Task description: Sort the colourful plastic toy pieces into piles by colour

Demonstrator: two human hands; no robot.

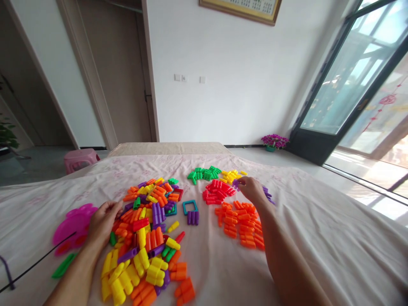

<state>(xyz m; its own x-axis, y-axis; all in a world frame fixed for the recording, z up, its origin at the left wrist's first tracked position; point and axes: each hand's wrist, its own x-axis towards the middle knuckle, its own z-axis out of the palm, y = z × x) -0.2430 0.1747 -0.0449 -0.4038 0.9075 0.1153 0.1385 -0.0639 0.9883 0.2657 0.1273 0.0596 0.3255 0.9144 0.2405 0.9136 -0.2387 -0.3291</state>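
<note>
My right hand [251,188] pinches a purple plastic building block [235,183] above the sorted pieces on the far right. Beside it lie red blocks [218,192], yellow blocks [230,175] and a few more purple blocks [268,194], partly hidden by the hand. Orange blocks [244,224] spread under my right forearm. My left hand [104,219] rests at the left edge of a mixed pile of blocks [153,238], fingers curled together; what they hold, if anything, is hidden. Green blocks [204,173] form a group at the back.
A pink plastic piece [72,225] and a green one [63,265] lie left of my left arm. Square frames, one teal [190,201], sit by the pile near a purple block [193,218]. A wrinkled cloth [318,238] covers the surface. A pink stool [81,158] stands beyond.
</note>
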